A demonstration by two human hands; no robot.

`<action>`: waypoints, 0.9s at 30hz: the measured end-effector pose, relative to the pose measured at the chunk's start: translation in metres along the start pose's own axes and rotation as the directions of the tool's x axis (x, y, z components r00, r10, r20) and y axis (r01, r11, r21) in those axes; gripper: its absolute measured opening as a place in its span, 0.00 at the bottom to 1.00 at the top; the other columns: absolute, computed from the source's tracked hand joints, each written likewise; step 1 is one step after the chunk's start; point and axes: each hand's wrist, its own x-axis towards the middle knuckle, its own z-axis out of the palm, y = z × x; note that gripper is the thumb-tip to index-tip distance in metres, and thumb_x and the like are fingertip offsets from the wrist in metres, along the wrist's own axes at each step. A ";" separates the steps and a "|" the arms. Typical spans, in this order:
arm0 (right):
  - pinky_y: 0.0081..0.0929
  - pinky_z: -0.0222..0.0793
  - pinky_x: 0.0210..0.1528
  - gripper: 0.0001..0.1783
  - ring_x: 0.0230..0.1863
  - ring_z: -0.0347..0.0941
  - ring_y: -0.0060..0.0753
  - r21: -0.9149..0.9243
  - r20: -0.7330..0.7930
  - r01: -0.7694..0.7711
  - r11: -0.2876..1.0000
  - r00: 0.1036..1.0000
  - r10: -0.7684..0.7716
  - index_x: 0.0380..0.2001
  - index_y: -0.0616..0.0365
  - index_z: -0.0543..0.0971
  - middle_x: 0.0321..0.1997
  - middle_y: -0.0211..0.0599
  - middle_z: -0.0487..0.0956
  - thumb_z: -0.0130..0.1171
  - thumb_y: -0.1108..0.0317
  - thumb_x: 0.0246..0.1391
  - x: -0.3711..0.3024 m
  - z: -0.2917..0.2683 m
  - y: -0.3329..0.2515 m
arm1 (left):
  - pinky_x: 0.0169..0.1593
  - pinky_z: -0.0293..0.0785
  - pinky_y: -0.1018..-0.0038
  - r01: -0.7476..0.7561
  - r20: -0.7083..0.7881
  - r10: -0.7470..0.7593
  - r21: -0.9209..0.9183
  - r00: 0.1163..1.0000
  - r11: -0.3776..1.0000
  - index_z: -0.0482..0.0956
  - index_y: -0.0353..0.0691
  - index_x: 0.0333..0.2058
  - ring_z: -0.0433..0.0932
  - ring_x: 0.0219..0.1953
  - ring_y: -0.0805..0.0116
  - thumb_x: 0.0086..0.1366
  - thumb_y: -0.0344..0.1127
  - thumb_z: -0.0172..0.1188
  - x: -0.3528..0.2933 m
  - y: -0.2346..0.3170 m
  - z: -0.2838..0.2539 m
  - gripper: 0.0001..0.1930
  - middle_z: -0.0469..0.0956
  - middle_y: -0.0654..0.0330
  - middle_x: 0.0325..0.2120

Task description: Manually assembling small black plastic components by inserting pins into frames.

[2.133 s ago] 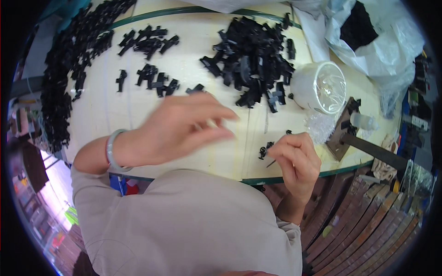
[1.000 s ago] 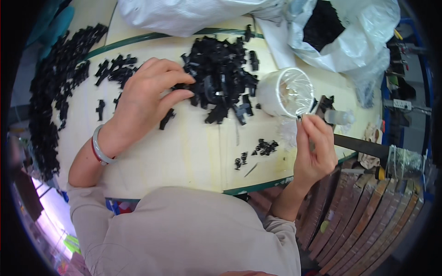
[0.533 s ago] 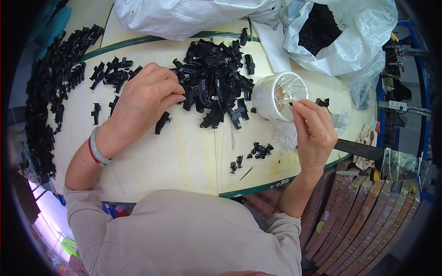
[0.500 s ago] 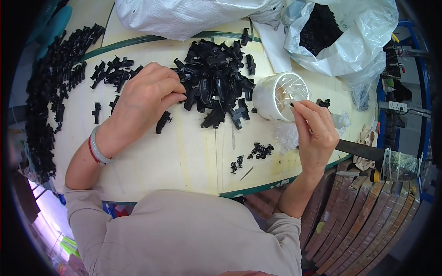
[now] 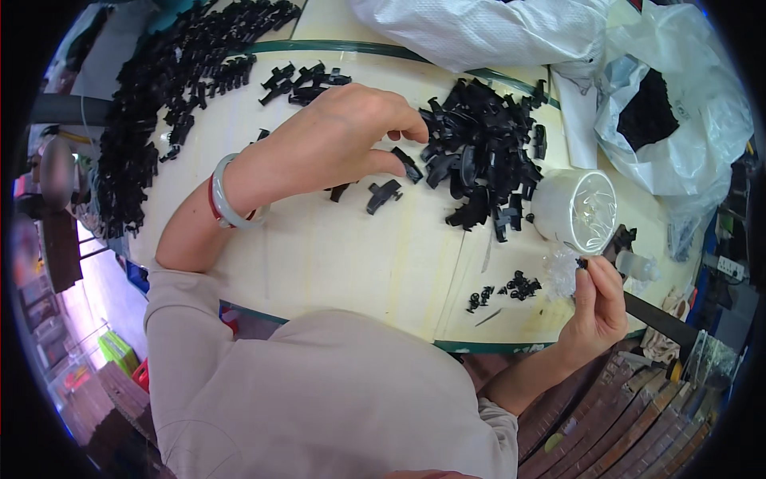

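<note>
Clock read from the centre of the view. Left hand (image 5: 355,128) just short of 12, thumb and fingers wide apart, nothing visible between them; thumb tip right by a black clip (image 5: 408,164), contact unclear. Right hand (image 5: 600,307) between 3 and 4, narrow pinch on a small black fastener (image 5: 581,263), at the 6 o'clock side of the white tub (image 5: 549,211). Clip heap (image 5: 479,132) between 1 and 2; long black mass (image 5: 132,152) toward 10. Handling, my judgement: pinch best kept light, at the very tips, so the fastener neither rolls nor springs out; left does best with a loose clip taken by its body, thumb opposing index, since tugging at the heap could drag neighbours along. Count: 2 hands; 1 fastener pinched; 3 clips loose near the left hand, namely the thumb's neighbour, a greyish clip (image 5: 383,196) toward 12, and a half-hidden clip (image 5: 339,191) under the wrist side. Heap and mass: too tangled to count. Fastener cluster (image 5: 523,286) between 3 and 4: overlapping, no sure number. Also 1 tub, 1 thin sliver (image 5: 488,317), 1 clear bottle (image 5: 636,266), 1 open bag (image 5: 702,72) toward 2, 1 white sack (image 5: 495,36) toward 1.
</note>
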 end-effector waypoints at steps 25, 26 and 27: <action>0.21 0.75 0.31 0.14 0.31 0.78 0.34 0.102 0.080 0.190 0.976 0.977 -0.199 0.34 0.68 0.79 0.34 0.47 0.79 0.64 0.86 0.40 -0.031 0.068 -0.030 | 0.46 0.77 0.75 0.591 0.592 -0.051 -0.806 0.804 -0.046 0.69 0.34 0.50 0.79 0.43 0.68 0.65 0.27 0.53 -0.016 0.045 0.053 0.15 0.78 0.56 0.40; 0.21 0.75 0.31 0.14 0.31 0.78 0.34 0.105 0.081 0.189 0.976 0.977 -0.198 0.34 0.68 0.79 0.34 0.47 0.79 0.64 0.86 0.40 -0.030 0.070 -0.030 | 0.46 0.77 0.75 0.596 0.596 -0.056 -0.803 0.801 -0.017 0.69 0.34 0.50 0.79 0.44 0.68 0.65 0.27 0.53 -0.016 0.045 0.053 0.14 0.78 0.55 0.41; 0.21 0.75 0.31 0.14 0.31 0.78 0.34 0.102 0.086 0.193 0.976 0.976 -0.202 0.34 0.67 0.79 0.35 0.47 0.79 0.64 0.86 0.40 -0.030 0.071 -0.031 | 0.46 0.77 0.75 0.595 0.595 -0.057 -0.803 0.801 -0.018 0.69 0.34 0.50 0.79 0.44 0.68 0.65 0.27 0.53 -0.016 0.045 0.053 0.14 0.78 0.55 0.41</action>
